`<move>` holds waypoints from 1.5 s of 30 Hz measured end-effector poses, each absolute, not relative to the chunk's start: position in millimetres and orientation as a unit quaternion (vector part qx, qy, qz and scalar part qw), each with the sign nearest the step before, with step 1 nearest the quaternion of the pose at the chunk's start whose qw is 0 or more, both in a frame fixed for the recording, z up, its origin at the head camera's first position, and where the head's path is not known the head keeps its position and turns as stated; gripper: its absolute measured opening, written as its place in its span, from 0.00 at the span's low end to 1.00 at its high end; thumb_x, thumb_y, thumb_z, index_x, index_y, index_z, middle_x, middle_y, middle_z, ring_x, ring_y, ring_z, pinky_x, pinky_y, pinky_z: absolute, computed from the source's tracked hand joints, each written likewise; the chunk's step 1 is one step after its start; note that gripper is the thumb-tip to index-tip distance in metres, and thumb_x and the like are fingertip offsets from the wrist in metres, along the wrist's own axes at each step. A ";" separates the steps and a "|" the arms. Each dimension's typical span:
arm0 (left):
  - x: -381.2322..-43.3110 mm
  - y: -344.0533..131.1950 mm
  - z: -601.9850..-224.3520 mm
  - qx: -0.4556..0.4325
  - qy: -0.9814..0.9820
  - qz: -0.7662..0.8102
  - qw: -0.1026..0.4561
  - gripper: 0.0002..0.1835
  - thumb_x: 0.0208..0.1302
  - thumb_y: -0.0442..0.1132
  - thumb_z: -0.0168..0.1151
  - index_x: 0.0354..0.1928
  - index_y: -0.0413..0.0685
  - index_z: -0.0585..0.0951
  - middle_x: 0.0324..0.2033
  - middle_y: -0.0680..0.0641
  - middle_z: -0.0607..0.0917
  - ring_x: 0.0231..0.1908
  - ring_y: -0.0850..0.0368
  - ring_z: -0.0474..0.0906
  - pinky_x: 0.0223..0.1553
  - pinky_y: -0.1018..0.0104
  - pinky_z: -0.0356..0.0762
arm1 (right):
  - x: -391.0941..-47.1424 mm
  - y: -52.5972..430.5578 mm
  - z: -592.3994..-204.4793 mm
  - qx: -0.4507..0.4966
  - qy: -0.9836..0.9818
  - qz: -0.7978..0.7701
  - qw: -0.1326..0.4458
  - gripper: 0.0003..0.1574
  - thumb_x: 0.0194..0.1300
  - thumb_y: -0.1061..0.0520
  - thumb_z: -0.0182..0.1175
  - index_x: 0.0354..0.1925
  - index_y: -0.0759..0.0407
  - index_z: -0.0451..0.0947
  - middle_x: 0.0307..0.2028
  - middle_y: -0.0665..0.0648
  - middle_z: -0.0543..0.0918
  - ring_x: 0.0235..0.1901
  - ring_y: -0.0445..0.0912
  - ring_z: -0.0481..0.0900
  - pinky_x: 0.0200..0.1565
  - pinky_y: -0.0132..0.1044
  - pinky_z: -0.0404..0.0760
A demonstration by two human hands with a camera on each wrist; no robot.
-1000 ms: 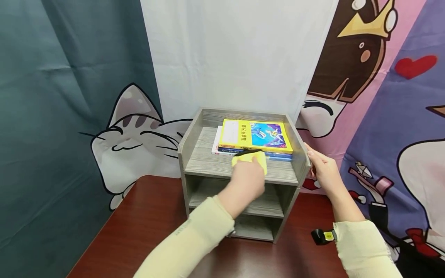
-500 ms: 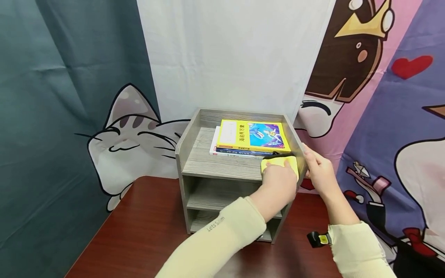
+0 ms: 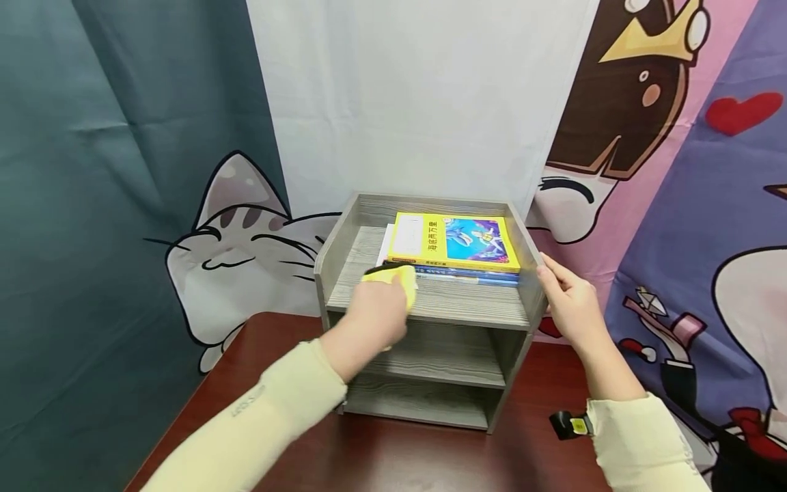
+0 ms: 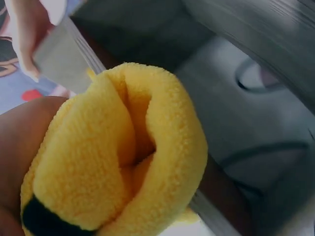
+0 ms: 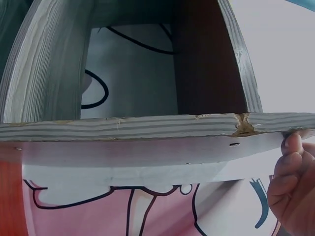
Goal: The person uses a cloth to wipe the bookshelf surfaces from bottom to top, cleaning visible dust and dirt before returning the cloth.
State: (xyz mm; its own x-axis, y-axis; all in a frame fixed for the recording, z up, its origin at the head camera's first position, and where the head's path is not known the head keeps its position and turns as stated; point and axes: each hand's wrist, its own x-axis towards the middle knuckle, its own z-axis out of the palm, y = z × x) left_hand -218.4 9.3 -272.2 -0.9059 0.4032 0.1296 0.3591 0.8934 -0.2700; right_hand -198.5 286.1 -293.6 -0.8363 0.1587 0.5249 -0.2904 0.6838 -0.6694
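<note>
In the head view my left hand (image 3: 374, 316) grips a bunched yellow cloth (image 3: 404, 281) with a black edge, over the left front part of the grey wooden shelf unit's (image 3: 467, 301) top board. Close up in the left wrist view, the folded fluffy cloth (image 4: 167, 132) fills the middle. My right hand (image 3: 574, 301) holds the upper front edge of the unit's right side panel, fingers behind it and thumb toward me. In the right wrist view its curled fingers (image 5: 291, 164) meet that panel's edge.
A stack of books (image 3: 455, 239), a yellow one on top, lies toward the back right of the top board. Two open compartments sit below. The unit stands on a reddish-brown table (image 3: 270, 369) before printed curtains (image 3: 399, 102).
My left hand carried the cloth right along the front of the top board to the right panel, then back left past its earlier position. The right hand keeps its hold; the books stay put.
</note>
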 end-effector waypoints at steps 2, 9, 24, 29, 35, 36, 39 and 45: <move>-222.5 -5.1 -269.9 -0.176 -0.971 0.136 0.090 0.36 0.52 0.48 0.61 0.62 0.38 0.69 0.36 0.44 0.83 0.34 0.51 0.79 0.27 0.58 0.75 | -198.3 288.4 -292.7 0.038 -0.871 0.394 0.291 0.28 0.70 0.46 0.47 0.63 0.58 0.68 0.33 0.68 0.79 0.16 0.45 0.72 0.22 0.26 0.72; -229.7 -22.0 -264.6 -0.164 -0.952 0.221 0.136 0.11 0.55 0.39 0.56 0.37 0.43 0.83 0.24 0.44 0.78 0.24 0.53 0.72 0.13 0.62 0.64 | -202.5 291.8 -293.1 0.037 -0.870 0.393 0.296 0.28 0.70 0.46 0.47 0.62 0.58 0.68 0.35 0.68 0.80 0.15 0.44 0.72 0.21 0.26 0.72; -264.0 -10.4 -211.2 -0.124 -0.955 0.247 0.106 0.11 0.62 0.36 0.47 0.32 0.49 0.81 0.25 0.50 0.78 0.17 0.57 0.65 0.13 0.64 0.58 | -211.5 293.9 -291.2 0.039 -0.868 0.401 0.292 0.29 0.70 0.46 0.47 0.63 0.57 0.67 0.35 0.68 0.78 0.16 0.43 0.71 0.22 0.27 0.72; -270.1 -3.5 -227.4 -0.118 -0.951 0.274 0.085 0.10 0.61 0.33 0.49 0.31 0.51 0.80 0.23 0.52 0.76 0.16 0.59 0.61 0.13 0.67 0.57 | -213.9 293.5 -289.1 0.035 -0.870 0.396 0.291 0.29 0.70 0.46 0.47 0.63 0.58 0.67 0.33 0.68 0.79 0.16 0.44 0.71 0.21 0.27 0.72; -283.3 2.1 -239.0 -0.099 -0.948 0.294 0.076 0.10 0.60 0.32 0.49 0.32 0.52 0.80 0.24 0.52 0.76 0.15 0.59 0.60 0.13 0.67 0.57 | -218.5 293.8 -288.1 0.038 -0.871 0.396 0.288 0.29 0.69 0.46 0.47 0.63 0.57 0.67 0.32 0.68 0.79 0.15 0.45 0.72 0.22 0.27 0.72; -287.0 3.6 -237.2 -0.099 -0.949 0.289 0.072 0.11 0.59 0.32 0.49 0.33 0.52 0.80 0.25 0.52 0.77 0.16 0.58 0.60 0.13 0.67 0.57 | -218.7 294.7 -288.3 0.037 -0.870 0.398 0.288 0.29 0.69 0.46 0.47 0.63 0.57 0.67 0.32 0.68 0.79 0.15 0.44 0.72 0.22 0.27 0.72; -299.2 10.7 -235.8 -0.095 -0.950 0.292 0.059 0.11 0.59 0.33 0.47 0.36 0.52 0.80 0.28 0.52 0.78 0.18 0.58 0.62 0.15 0.67 0.58 | -219.0 297.5 -289.8 0.033 -0.870 0.398 0.289 0.29 0.70 0.46 0.47 0.63 0.57 0.67 0.32 0.68 0.79 0.15 0.44 0.72 0.22 0.27 0.72; -315.1 27.3 -245.8 -0.066 -0.948 0.310 0.029 0.09 0.63 0.39 0.47 0.40 0.53 0.77 0.31 0.52 0.77 0.22 0.57 0.63 0.18 0.68 0.60 | -219.2 300.4 -292.1 0.033 -0.871 0.397 0.289 0.28 0.70 0.47 0.47 0.63 0.56 0.67 0.34 0.68 0.78 0.16 0.43 0.72 0.22 0.26 0.73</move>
State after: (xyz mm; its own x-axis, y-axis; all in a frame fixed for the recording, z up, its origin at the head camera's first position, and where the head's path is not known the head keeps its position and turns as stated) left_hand -315.1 27.3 -245.8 -0.9897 0.1423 0.0133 0.1069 0.7990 -0.5917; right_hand -219.2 300.4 -292.1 -0.8313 0.1707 0.5290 -0.2871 0.6831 -0.6715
